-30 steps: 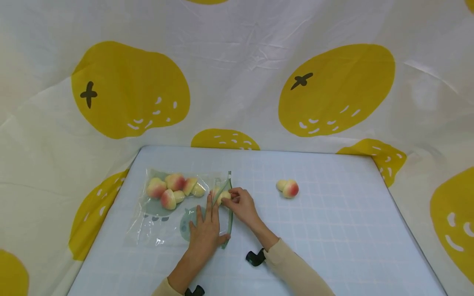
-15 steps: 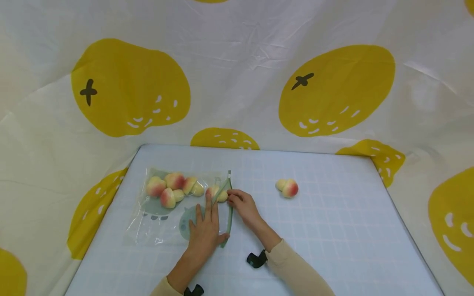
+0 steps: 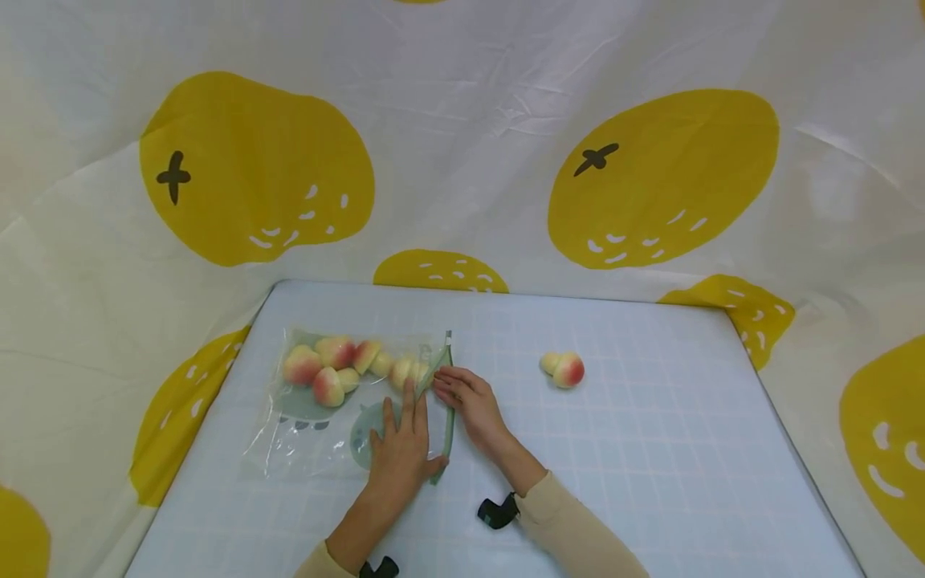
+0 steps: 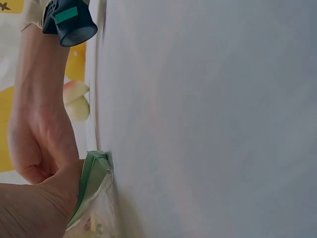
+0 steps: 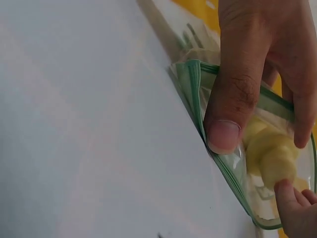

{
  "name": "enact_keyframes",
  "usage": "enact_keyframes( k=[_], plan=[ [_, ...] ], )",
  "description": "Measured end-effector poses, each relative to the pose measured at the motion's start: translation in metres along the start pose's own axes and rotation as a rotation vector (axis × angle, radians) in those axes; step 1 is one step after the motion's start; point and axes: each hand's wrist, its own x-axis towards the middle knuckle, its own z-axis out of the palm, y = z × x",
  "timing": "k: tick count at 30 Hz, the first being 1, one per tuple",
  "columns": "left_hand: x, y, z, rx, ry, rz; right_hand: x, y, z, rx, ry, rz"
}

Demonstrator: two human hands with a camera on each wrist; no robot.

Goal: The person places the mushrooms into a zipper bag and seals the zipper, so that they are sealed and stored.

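A clear zip bag [image 3: 328,459] with a green edge lies flat, its mouth to the right. Several cream-and-red toy mushrooms [image 3: 329,388] are inside. My left hand [image 3: 396,457] rests on the bag with fingers spread and thumb at the rim, the mouth gaping beside it. Just inside the mouth lies another mushroom [image 5: 277,159], partly seen through the plastic. My right hand [image 3: 473,408] reaches in from the right; in the right wrist view its fingertip [image 5: 284,191] touches the stem end. The left thumb [image 5: 224,134] presses the green rim there.
One more toy mushroom [image 3: 564,369] lies on the pale checked table [image 3: 650,449], right of the bag. Behind the table hangs a white cloth [image 3: 462,160] with yellow fruit prints. A black wrist camera [image 3: 497,511] sits by the right sleeve.
The mushroom at the mouth has moved left, further into the bag, with my right hand's fingertips following it. My left hand has stayed on the bag.
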Motion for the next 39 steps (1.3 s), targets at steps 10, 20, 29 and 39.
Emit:
enact_keyframes(
  k=[10, 20, 29, 39],
  plan=[
    [0.002, 0.001, -0.001, 0.01, 0.005, 0.013, 0.01, 0.001, 0.007, 0.102, -0.08, 0.091],
    [0.003, 0.001, -0.001, 0.0, -0.03, -0.002, 0.021, 0.007, 0.015, 0.221, -0.062, 0.167],
    [0.002, 0.003, -0.003, -0.022, -0.029, -0.013, 0.028, 0.012, 0.021, 0.316, -0.043, 0.227],
    [0.003, 0.002, -0.003, -0.022, -0.05, -0.019, 0.022, 0.006, 0.011, 0.226, -0.068, 0.227]
  ],
)
